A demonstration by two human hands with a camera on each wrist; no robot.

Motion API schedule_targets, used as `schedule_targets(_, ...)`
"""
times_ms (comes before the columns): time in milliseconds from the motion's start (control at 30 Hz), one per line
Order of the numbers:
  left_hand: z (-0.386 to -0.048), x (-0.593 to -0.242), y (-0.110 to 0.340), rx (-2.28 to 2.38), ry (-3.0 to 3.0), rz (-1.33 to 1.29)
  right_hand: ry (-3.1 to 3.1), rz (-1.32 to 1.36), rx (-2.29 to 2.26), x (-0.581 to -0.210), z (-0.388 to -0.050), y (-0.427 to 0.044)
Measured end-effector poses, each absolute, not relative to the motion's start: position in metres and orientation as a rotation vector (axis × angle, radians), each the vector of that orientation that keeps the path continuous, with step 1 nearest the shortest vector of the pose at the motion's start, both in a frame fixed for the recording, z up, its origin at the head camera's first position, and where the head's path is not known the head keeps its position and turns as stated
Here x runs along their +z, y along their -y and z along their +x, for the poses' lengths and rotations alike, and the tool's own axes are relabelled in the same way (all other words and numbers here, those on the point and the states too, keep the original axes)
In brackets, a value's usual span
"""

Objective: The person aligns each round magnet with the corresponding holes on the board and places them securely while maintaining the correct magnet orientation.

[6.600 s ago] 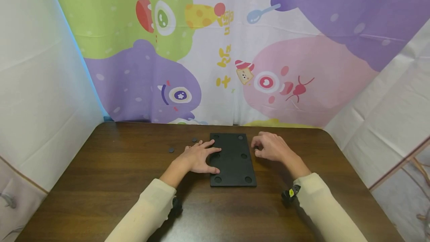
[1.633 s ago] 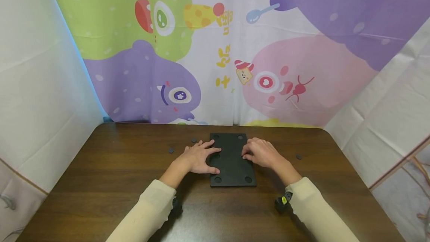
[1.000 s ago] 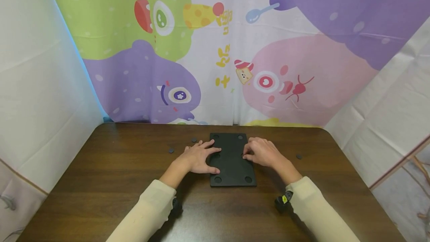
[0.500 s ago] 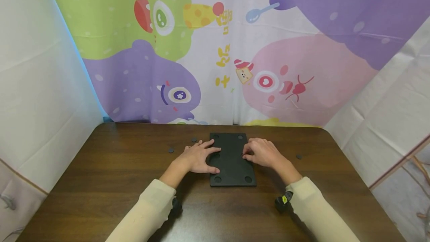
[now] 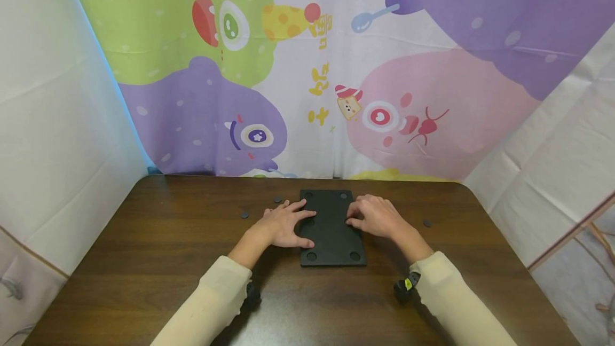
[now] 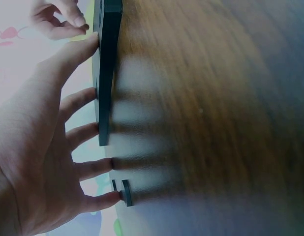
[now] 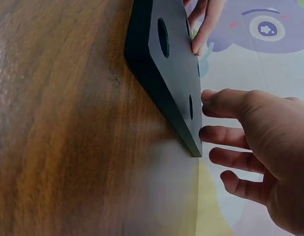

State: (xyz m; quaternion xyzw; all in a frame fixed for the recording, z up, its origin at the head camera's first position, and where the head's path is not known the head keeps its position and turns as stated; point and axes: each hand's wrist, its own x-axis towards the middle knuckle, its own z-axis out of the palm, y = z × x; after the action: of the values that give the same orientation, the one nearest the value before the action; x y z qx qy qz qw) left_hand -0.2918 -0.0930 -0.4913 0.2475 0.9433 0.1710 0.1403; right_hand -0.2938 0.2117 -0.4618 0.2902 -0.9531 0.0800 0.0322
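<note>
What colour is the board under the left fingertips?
The board is black; it shows best in the head view.

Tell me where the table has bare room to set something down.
Bare patches on the table: the near middle, between the sleeves; the left side, from the two discs to the left edge; the right side, from the lone disc to the right edge. Crowded: around the board, with the left hand on it, the right hand at its right edge.

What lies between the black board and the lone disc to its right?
The right hand, then a bare stretch of tabletop up to the disc, in the head view.
</note>
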Motion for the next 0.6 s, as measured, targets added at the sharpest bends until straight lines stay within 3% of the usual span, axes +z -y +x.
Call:
schedule_targets(300, -0.276, -0.468, 0.089, 0.438, -2.732, 0.711, 2.937, 0.86, 0.28, -0.457, -0.291, -0.211)
schedule_targets(600, -0.296, -0.499, 0.094, 0.488, -2.74, 0.73, 2.931, 0.83, 0.309, -0.459, -0.287, -0.212)
